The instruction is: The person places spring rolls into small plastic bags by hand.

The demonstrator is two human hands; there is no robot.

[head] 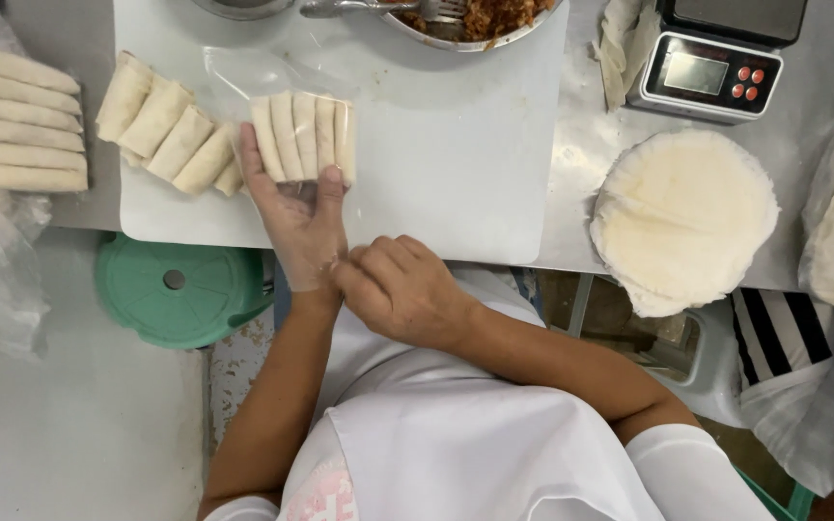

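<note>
My left hand (298, 220) lies flat with its fingers spread inside a clear plastic bag (243, 72) on the white board (446, 154). Its fingertips touch the near ends of several pale spring rolls (303, 133) lined up side by side in the bag. My right hand (403, 289) is closed on the bag's open edge at my left wrist. A second row of loose spring rolls (168, 135) lies on the board just left of the bag.
Bagged spring rolls (19, 116) lie at the far left. A metal bowl of reddish filling (480, 21) with a fork (378, 8) sits at the board's far edge. A digital scale (716, 63), round wrapper stacks (682, 217), and a green stool (176, 289) surround the board.
</note>
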